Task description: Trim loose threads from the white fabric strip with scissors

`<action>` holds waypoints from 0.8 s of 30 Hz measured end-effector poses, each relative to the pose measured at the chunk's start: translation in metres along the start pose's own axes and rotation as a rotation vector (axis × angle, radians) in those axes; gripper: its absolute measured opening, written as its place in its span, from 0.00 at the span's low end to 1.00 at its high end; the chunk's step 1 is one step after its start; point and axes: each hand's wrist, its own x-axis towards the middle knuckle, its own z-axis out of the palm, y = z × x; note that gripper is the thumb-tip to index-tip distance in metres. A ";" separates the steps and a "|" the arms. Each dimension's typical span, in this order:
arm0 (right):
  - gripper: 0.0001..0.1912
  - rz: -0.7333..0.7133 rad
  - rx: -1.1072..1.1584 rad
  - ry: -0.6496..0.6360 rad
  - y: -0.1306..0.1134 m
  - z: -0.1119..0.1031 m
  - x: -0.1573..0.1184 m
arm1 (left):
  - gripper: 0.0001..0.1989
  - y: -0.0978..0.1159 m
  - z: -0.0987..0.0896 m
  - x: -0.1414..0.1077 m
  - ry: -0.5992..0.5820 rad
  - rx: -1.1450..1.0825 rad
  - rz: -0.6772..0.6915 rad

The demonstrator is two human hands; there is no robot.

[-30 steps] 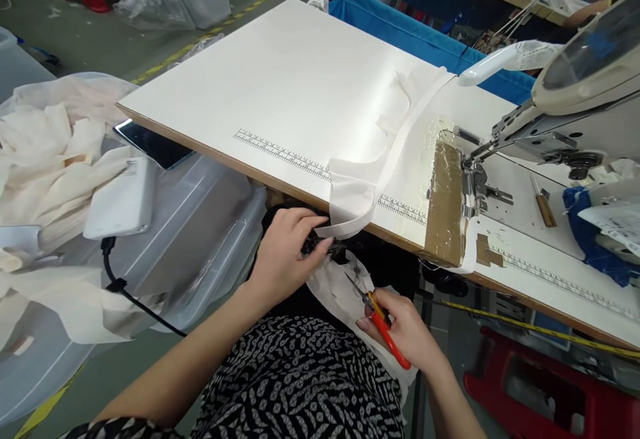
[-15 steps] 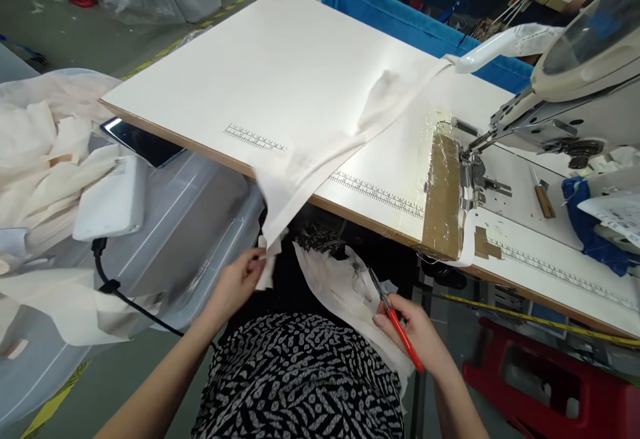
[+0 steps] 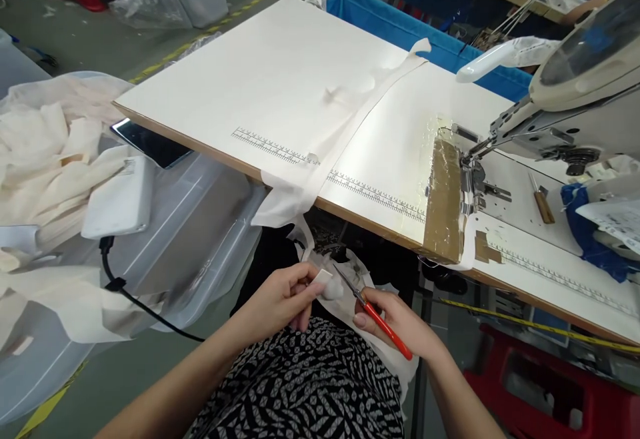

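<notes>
Over the lap, my left hand (image 3: 285,298) pinches a small white piece of fabric (image 3: 323,279). Close by on the right, my right hand (image 3: 395,322) holds scissors (image 3: 377,319) with red handles, their narrow blades pointing up and left toward that piece. A long white cloth strip (image 3: 345,136) lies across the white table (image 3: 225,66) and hangs over its front edge above my left hand. More pale fabric (image 3: 395,359) rests on the lap, partly hidden by my right hand.
A sewing machine (image 3: 590,112) stands at the right, with a wooden-handled tool (image 3: 543,206) beside it. To the left, a plastic bin (image 3: 215,259) bears cream fabric (image 3: 40,139), a white device (image 3: 120,199) with a black cable and a phone (image 3: 150,142). A red stool (image 3: 525,386) is lower right.
My left hand has moved right and down, close to the scissors. The scissors have shifted slightly left in my right hand. The cloth strip has slid left and down across the table.
</notes>
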 end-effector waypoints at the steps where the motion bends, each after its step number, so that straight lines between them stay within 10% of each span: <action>1: 0.25 -0.012 0.000 -0.024 -0.001 -0.001 0.002 | 0.20 0.002 0.000 0.000 -0.049 -0.100 -0.051; 12: 0.27 -0.041 -0.073 -0.153 -0.003 -0.008 0.016 | 0.20 -0.003 -0.006 0.007 -0.033 -0.282 -0.109; 24: 0.29 -0.051 -0.267 -0.002 -0.003 0.000 0.014 | 0.19 0.000 -0.007 0.006 -0.012 -0.291 -0.125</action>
